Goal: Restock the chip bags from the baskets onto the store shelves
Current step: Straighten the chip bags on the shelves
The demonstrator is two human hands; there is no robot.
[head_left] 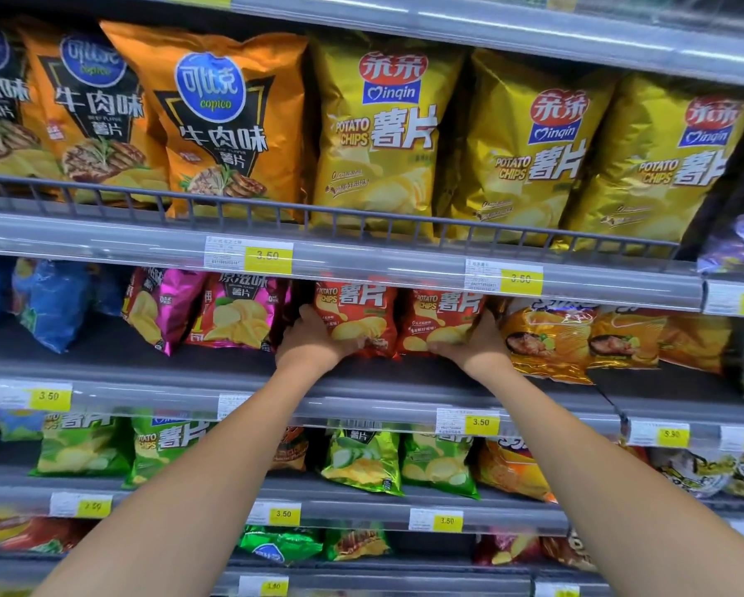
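- Your left grip [312,343] is clamped on the left red chip bag [357,310]. The thumb runs up the bag's left edge and the fingers curl under its bottom corner.
- Your right grip [476,344] is clamped the same way on the right red chip bag [441,314], thumb on its right edge and fingers curled under the bottom.
- Both red bags stand side by side on the dark shelf [116,359], near its front.
- Pink bags [236,314] sit just to the left, and an orange bag [547,340] just to the right.
- Large yellow bags [379,135] stand on the shelf above, and green bags [361,461] on the shelf below.
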